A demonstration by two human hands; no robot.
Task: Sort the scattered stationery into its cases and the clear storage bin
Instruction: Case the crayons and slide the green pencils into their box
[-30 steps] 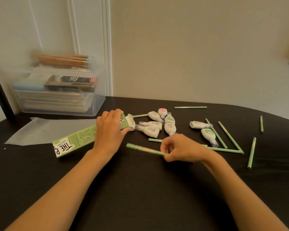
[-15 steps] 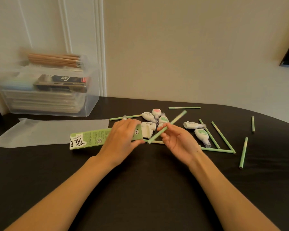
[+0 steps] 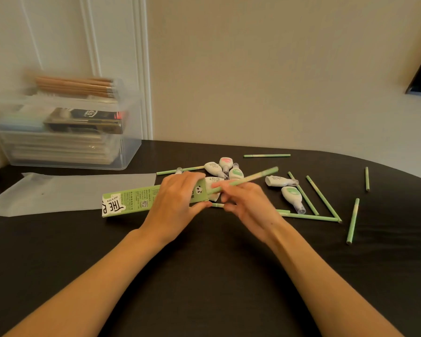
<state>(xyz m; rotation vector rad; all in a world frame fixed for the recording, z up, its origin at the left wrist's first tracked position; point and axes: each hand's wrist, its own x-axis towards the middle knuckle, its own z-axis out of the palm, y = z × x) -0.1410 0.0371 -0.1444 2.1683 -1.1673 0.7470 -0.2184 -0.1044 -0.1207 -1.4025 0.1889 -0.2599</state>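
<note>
While the left hand gripped the open end of the green box on the black table, the right hand pinched a green pencil at its mouth. Other pencils and correction tapes lay scattered beside them, with the clear bin well apart at back left.

2 bare, sleeveless forearms

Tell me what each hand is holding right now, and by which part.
The left hand grips the flat green cardboard pencil box near its open end. The right hand pinches a slim green pencil by its lower end at the box mouth.
</note>
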